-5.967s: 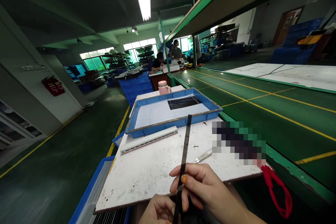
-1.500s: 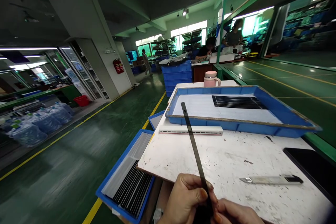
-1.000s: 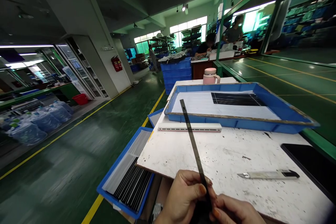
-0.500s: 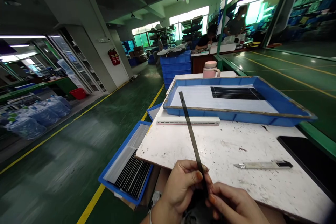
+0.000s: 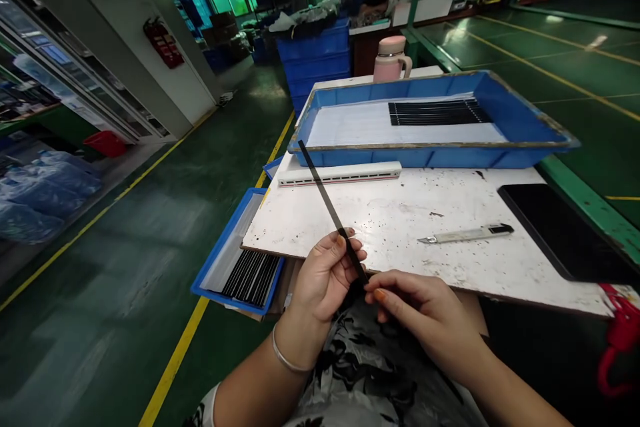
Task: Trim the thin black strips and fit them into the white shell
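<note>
A long, thin black strip (image 5: 323, 192) slants up and to the left, held in front of my body before the table edge. My left hand (image 5: 325, 273) pinches it partway along between thumb and fingers. At its lower end, my right hand (image 5: 413, 300) grips it with thumb and forefinger. Beyond the strip's upper part lies a white slotted bar (image 5: 345, 173) on the white table (image 5: 360, 213). A craft knife (image 5: 467, 235) rests to the right, its blade tip pointing left.
A blue tray (image 5: 380, 157) at the table's back holds white sheet and a row of black strips (image 5: 437, 113). Behind it stands a pink mug (image 5: 390, 61). A black phone-like slab (image 5: 560, 230) lies at right. Lower left, a blue bin (image 5: 200, 280) holds more strips.
The view has tilted downward, so the table and tray appear higher. The strip leans further left now, and both hands still hold it.
</note>
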`<state>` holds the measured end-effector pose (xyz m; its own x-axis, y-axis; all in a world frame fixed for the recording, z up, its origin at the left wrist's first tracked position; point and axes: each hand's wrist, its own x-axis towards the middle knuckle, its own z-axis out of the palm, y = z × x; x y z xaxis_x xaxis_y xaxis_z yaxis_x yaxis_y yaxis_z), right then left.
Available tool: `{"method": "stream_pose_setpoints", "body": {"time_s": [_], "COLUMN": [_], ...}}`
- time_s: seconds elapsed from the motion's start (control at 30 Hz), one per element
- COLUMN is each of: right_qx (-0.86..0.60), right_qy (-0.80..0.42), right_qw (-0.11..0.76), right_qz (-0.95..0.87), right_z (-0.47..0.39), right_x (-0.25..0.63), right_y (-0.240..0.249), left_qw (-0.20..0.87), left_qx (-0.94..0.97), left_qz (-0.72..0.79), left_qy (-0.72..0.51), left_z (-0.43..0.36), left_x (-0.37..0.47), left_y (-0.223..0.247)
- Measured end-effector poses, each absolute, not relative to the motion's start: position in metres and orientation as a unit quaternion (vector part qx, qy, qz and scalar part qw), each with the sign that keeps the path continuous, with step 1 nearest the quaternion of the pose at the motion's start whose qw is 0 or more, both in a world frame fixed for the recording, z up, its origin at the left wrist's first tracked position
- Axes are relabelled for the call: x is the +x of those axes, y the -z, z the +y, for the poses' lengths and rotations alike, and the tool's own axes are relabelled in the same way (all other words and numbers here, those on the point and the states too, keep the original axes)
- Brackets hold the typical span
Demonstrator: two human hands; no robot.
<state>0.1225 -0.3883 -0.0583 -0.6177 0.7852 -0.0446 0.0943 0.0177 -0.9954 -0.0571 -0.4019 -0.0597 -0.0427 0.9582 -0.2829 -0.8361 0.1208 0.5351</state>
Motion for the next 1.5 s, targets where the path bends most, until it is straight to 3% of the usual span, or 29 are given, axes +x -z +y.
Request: {"method": "stream_pose_setpoints", "body": {"time_s": [0.37, 1.5], "right_qx": [-0.320, -0.340], "right_qy": [-0.620, -0.611], "right_qw": [0.309, 0.280], "right_qz": [-0.647, -0.658], "right_z": [-0.392, -0.390], "right_x": [0.123, 0.123], "right_y": [0.056, 0.064], "left_qw": [0.672, 0.652], "left_qx": [0.106, 0.130], "left_qz": [0.299, 0.322], "left_qy": [-0.670, -0.674], "left_z": [-0.405, -0.407], "left_x": [-0.048, -0.044], "left_y": [0.057, 0.056]}}
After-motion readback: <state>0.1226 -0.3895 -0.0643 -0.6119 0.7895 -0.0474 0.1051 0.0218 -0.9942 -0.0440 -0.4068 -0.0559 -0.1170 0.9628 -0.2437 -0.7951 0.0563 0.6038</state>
